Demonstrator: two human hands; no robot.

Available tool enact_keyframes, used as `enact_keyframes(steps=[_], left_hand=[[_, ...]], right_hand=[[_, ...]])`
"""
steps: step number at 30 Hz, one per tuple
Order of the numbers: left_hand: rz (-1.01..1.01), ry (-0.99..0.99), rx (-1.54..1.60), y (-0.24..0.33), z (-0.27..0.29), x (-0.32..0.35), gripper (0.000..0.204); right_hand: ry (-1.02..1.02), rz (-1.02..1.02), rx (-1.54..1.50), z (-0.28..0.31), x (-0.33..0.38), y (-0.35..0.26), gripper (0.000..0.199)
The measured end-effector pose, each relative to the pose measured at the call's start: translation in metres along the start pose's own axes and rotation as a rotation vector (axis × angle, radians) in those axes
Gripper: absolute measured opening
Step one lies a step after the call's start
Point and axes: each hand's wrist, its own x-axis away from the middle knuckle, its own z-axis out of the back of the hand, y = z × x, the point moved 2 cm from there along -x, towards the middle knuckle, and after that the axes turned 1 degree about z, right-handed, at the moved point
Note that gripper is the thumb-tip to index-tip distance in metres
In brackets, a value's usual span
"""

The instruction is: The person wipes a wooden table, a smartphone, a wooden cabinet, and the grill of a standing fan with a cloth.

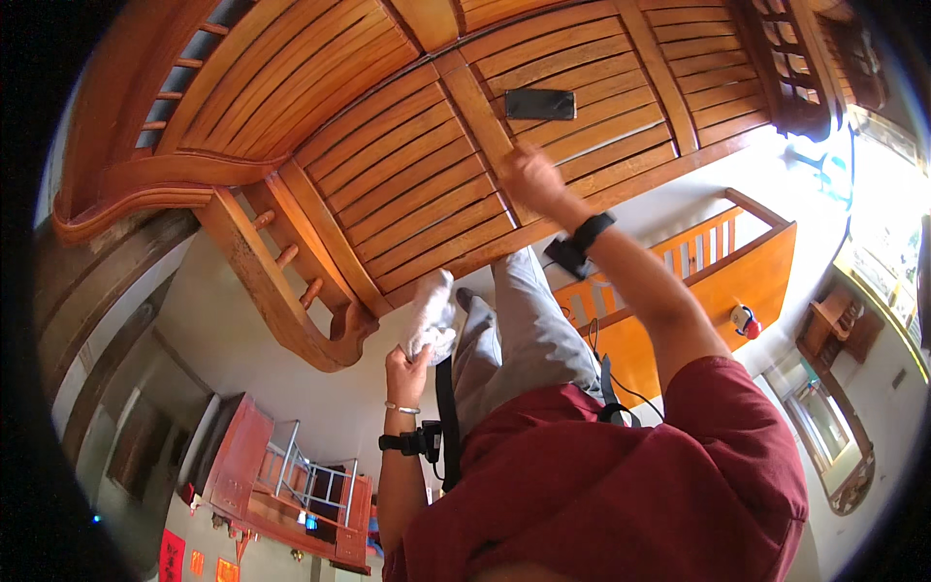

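My left hand (407, 373) is closed around the lower end of a crumpled white cloth (431, 315), whose soft upper part sticks out beyond the fingers toward the bench's front edge. Over the wooden bench seat (407, 184), near its front rail, is my right hand (533, 179), slightly blurred. Its fingers are curled in, and I cannot make out whether anything is in them. A black smartphone (540, 104) lies flat on the seat slats, beyond the right hand and apart from it. Both wrists wear black straps; a bracelet is on the left one.
The bench's carved armrest (320, 330) juts out at the left. A low wooden piece with a slatted rail (722, 281) stands close on my right, a red and white object (746, 322) on it. Dark cables hang beside my leg. A red-brown cabinet (239, 456) is at the lower left.
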Motion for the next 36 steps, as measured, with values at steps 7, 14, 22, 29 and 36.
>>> enact_keyframes(steps=[7, 14, 22, 29, 36], left_hand=[[0.018, 0.012, -0.343, -0.033, -0.006, -0.011, 0.028], [0.186, 0.054, -0.156, -0.047, -0.020, -0.016, 0.032], [0.282, 0.011, -0.108, -0.055, -0.028, -0.006, 0.038], [0.295, 0.004, -0.096, -0.056, -0.029, -0.013, 0.039], [0.297, -0.018, -0.186, -0.063, -0.022, -0.011, 0.031]], right_hand=[[0.049, -0.340, 0.041, -0.023, -0.063, 0.146, 0.059], [0.177, -0.311, 0.102, -0.062, -0.119, 0.173, 0.063], [0.141, -0.327, 0.117, -0.092, -0.111, 0.150, 0.050], [0.103, -0.319, 0.170, -0.086, -0.142, 0.174, 0.058], [-0.100, -0.366, 0.091, -0.098, -0.125, 0.131, 0.071]])
